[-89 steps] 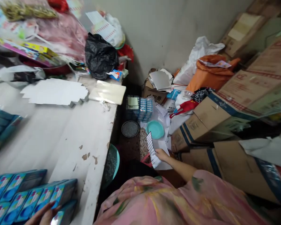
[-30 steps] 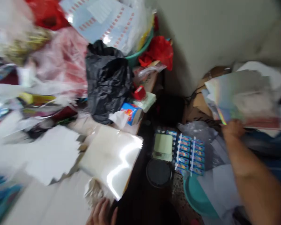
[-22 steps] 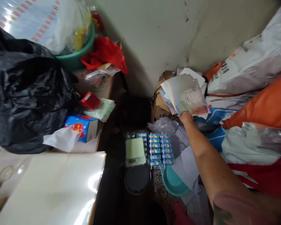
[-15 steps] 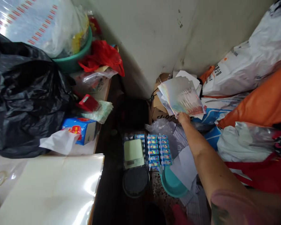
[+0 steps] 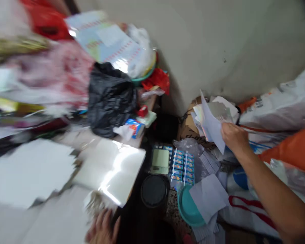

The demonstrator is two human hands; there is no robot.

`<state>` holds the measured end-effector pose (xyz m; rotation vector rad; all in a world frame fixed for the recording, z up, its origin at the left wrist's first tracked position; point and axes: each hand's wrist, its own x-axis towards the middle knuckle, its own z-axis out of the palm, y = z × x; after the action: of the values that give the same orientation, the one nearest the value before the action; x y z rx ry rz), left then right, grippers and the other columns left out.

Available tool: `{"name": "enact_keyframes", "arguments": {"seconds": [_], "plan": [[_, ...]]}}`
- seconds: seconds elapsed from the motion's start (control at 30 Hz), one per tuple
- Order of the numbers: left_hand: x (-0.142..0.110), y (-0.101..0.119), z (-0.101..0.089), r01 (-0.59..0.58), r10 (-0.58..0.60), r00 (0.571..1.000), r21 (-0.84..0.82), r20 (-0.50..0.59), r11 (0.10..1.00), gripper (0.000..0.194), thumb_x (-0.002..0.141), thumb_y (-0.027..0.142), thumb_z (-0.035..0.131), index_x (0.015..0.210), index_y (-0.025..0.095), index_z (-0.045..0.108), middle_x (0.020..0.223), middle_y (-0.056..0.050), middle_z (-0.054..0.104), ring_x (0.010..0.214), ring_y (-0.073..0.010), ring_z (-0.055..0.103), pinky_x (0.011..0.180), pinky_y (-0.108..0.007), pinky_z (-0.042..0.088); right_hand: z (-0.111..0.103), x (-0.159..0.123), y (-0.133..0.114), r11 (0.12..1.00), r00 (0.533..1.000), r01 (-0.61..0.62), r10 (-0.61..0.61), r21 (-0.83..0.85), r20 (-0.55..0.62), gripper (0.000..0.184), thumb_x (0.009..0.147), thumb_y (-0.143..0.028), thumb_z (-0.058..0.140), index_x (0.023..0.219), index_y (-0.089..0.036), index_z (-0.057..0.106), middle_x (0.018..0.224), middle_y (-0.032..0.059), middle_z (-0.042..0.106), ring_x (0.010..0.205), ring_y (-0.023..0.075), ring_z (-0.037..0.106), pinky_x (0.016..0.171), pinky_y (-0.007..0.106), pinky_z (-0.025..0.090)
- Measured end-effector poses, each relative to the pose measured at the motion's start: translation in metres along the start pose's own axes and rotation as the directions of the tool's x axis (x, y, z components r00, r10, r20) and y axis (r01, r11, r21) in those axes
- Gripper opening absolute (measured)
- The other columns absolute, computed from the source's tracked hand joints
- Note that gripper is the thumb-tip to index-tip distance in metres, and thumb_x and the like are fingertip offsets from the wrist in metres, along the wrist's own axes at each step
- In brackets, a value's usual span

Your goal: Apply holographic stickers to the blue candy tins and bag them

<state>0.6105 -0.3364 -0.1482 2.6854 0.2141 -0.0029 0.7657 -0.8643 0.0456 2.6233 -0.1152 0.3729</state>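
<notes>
At the right, my right hand is closed on the edge of a white sheet of paper, which stands tilted above a cardboard box. Behind that sheet, more shiny sheets lie on the box. My left hand shows at the bottom, fingers apart, by the table's front edge. Just above its fingertips is a crumpled pale clump that I cannot make out. A glossy clear-covered stack of sheets and a white sheet pile with a ragged edge lie on the table nearby.
A black plastic bag and a blue tissue pack sit on the table. Below are a scale, small blue packs, a round black-topped stool and a teal basin. Large sacks line the right side.
The view has swung left and shows more of the table. My right hand has lifted a sheet upright from the pile on the box. My left hand has come into view.
</notes>
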Motion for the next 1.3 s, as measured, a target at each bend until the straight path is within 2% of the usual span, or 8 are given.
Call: {"name": "enact_keyframes", "arguments": {"seconds": [0.23,0.3,0.43,0.6,0.77,0.9,1.1,1.3], "plan": [[-0.016,0.059,-0.079,0.135,-0.096,0.987,-0.355,0.125,0.925,0.044,0.073,0.045,0.050,0.111,0.024,0.054,0.121,-0.010,0.051,0.114,-0.0265,0.040,0.097,-0.045,0.025,-0.192,-0.025,-0.054,0.933,0.872,0.339,-0.264,0.120,-0.412,0.030,0.082,-0.026,0.035,0.106,-0.023,0.053,0.075,0.0085,0.063,0.069,0.0195,0.055,0.057,0.031,0.035],[-0.029,0.067,-0.114,0.191,-0.078,0.977,-0.653,0.198,0.733,0.054,0.071,0.048,0.053,0.119,0.024,0.047,0.126,-0.010,0.046,0.117,-0.0261,0.039,0.098,-0.043,0.025,-0.236,-0.038,-0.081,0.888,0.807,0.436,-0.312,0.149,-0.501,0.038,0.081,-0.027,0.039,0.119,-0.025,0.045,0.075,0.0081,0.063,0.067,0.0200,0.056,0.057,0.032,0.037],[-0.064,0.059,-0.186,0.199,0.053,0.978,-0.977,0.203,0.072,0.084,0.059,0.063,0.056,0.132,0.033,0.025,0.140,-0.006,0.027,0.120,-0.0293,0.036,0.093,-0.044,0.034,-0.308,-0.089,-0.172,0.669,0.565,0.729,-0.468,0.145,-0.680,0.050,0.080,-0.018,0.046,0.128,-0.025,0.036,0.079,0.0052,0.064,0.060,0.0174,0.055,0.058,0.032,0.041],[-0.119,-0.012,-0.222,0.189,-0.228,0.936,-0.929,0.268,-0.318,0.070,0.065,0.066,0.047,0.121,0.025,0.041,0.125,-0.009,0.047,0.110,-0.0298,0.046,0.081,-0.043,0.044,-0.332,-0.207,-0.330,0.121,0.299,0.944,-0.709,0.307,-0.639,0.038,0.080,-0.007,0.034,0.115,-0.006,0.050,0.066,0.0105,0.062,0.054,0.0177,0.052,0.045,0.030,0.036],[-0.172,-0.107,-0.180,0.308,-0.524,0.671,-0.840,0.524,-0.446,0.026,0.068,0.018,0.058,0.093,0.016,0.052,0.082,-0.006,0.063,0.082,-0.0207,0.060,0.072,-0.035,0.050,-0.308,-0.333,-0.435,-0.047,0.172,0.883,-0.893,0.467,-0.416,0.036,0.076,-0.011,0.044,0.111,-0.001,0.050,0.077,0.0144,0.061,0.064,0.0206,0.055,0.052,0.032,0.040],[-0.193,-0.143,-0.149,0.417,-0.545,0.595,-0.807,0.590,-0.418,0.026,0.063,0.004,0.054,0.087,0.015,0.052,0.070,-0.003,0.063,0.070,-0.0172,0.062,0.065,-0.031,0.050,-0.286,-0.368,-0.457,0.075,0.251,0.688,-0.958,0.722,-0.140,0.033,0.073,-0.032,0.055,0.101,-0.014,0.058,0.084,0.0092,0.063,0.076,0.0219,0.058,0.066,0.034,0.044],[-0.196,-0.155,-0.137,0.481,-0.703,0.519,-0.846,0.486,-0.231,0.029,0.058,0.001,0.053,0.085,0.013,0.055,0.063,-0.002,0.062,0.054,-0.0131,0.057,0.054,-0.026,0.048,-0.230,-0.286,-0.456,0.341,0.683,-0.045,-0.676,0.939,0.278,0.022,0.074,-0.022,0.049,0.092,-0.018,0.062,0.095,0.0060,0.063,0.086,0.0175,0.058,0.079,0.029,0.042],[-0.200,-0.149,-0.142,0.499,-0.738,0.419,-0.813,0.528,-0.299,0.041,0.054,0.001,0.050,0.093,0.016,0.053,0.061,0.003,0.058,0.049,-0.0100,0.053,0.052,-0.025,0.046,-0.177,-0.241,-0.428,0.472,0.660,-0.427,-0.421,0.771,0.623,0.019,0.067,-0.020,0.053,0.085,-0.015,0.059,0.089,0.0077,0.063,0.089,0.0188,0.057,0.080,0.030,0.043]]}}
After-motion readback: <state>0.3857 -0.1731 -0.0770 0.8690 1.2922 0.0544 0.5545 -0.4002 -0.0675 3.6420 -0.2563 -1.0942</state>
